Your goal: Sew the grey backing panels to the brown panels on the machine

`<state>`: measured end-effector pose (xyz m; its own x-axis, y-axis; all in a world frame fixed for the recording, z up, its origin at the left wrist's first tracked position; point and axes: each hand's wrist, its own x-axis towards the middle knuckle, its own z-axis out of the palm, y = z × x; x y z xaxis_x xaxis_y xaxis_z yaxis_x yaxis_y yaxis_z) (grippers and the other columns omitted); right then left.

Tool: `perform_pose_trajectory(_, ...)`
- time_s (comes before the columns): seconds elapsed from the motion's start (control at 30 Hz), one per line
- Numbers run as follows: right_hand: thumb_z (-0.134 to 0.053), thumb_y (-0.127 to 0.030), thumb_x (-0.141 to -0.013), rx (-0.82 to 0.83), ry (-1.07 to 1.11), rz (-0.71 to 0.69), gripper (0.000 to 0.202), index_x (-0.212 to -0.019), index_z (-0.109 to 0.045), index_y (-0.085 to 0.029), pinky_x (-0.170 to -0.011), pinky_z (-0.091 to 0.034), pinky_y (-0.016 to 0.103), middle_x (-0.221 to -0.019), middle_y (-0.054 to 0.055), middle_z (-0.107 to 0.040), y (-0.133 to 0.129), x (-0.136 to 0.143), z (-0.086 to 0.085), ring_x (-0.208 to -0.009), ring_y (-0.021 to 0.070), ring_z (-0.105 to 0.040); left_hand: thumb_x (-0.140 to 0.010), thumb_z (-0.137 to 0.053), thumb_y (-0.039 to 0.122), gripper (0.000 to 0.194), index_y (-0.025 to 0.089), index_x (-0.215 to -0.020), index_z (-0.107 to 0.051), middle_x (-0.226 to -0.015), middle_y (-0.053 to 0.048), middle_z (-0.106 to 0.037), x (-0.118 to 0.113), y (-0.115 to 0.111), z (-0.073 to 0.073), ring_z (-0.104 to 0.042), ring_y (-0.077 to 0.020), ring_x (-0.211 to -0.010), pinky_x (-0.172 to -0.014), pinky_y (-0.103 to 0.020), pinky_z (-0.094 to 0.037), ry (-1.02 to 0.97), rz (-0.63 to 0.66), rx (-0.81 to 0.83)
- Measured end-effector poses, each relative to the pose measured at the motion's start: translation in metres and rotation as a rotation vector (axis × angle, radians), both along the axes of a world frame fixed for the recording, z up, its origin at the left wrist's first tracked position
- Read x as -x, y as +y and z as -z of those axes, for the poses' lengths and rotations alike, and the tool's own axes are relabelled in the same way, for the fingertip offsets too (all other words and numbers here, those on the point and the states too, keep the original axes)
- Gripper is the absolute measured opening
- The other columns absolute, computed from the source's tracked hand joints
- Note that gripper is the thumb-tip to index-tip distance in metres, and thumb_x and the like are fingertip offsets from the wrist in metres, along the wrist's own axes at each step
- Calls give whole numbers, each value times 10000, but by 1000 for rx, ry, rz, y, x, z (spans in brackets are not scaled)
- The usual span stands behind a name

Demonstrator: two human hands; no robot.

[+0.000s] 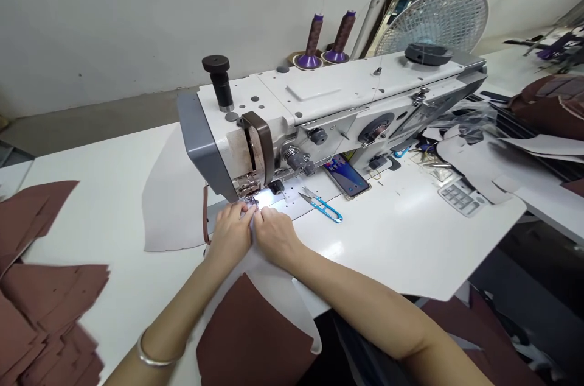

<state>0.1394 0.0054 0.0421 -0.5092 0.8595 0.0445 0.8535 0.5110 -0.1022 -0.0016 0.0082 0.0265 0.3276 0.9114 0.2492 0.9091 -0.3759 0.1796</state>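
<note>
Both hands meet close together under the head of a white and grey sewing machine. My left hand has its fingers closed at the edge of a fabric piece, right by the lit presser foot. Against it, my right hand is curled with its fingertips pressed on the same piece. The piece shows a pale side beneath the hands and a brown part hanging over the table's front edge. A pale panel with a brown strip lies left of the needle. The fingertips partly hide the stitching spot.
Blue thread snips and a phone lie right of the needle. Stacked brown pieces cover the table's left side. Two thread cones and a fan stand behind the machine. Scraps and a bobbin tray lie farther right.
</note>
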Motion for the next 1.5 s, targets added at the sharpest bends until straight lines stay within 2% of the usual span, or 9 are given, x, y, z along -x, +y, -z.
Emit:
perform_pose_trajectory(0.4, -323, -78, -901, -80, -25, -26, 243, -1043, -521, -86, -563, -413, 284, -814, 106, -571, 2, 6, 8, -747, 208, -542, -889, -403, 178, 331, 225, -1130, -625, -1037, -95, -585, 3, 0, -1, -490, -236, -947, -825, -377, -422, -47, 22, -27)
perform_pose_trajectory(0.6, -352, -86, -896, -19, -43, 2, 199, -998, -522, -102, -565, -405, 258, -812, 107, -576, 3, 6, 5, -755, 195, -545, -871, -408, 152, 352, 230, -1142, -620, -1094, -104, -583, 3, -1, 0, -487, -248, -980, -834, -394, -419, -18, 4, -28)
perform_pose_trajectory(1.2, -327, -75, -898, -17, -41, -19, 213, -942, -532, -115, -564, -402, 267, -802, 101, -568, 7, 7, 10, -750, 198, -533, -870, -407, 162, 372, 235, -1172, -611, -1198, -132, -579, 4, -3, -1, -486, -292, -1085, -897, -439, -401, 56, -1, -46)
perform_pose_trajectory(1.5, -324, -69, -894, -2, -21, -24, 230, -974, -535, -109, -574, -412, 267, -818, 100, -576, 8, 8, 10, -756, 198, -540, -878, -392, 174, 356, 237, -1132, -633, -1174, -134, -593, 6, 0, -1, -501, -296, -1082, -905, -453, -403, -12, -9, -45)
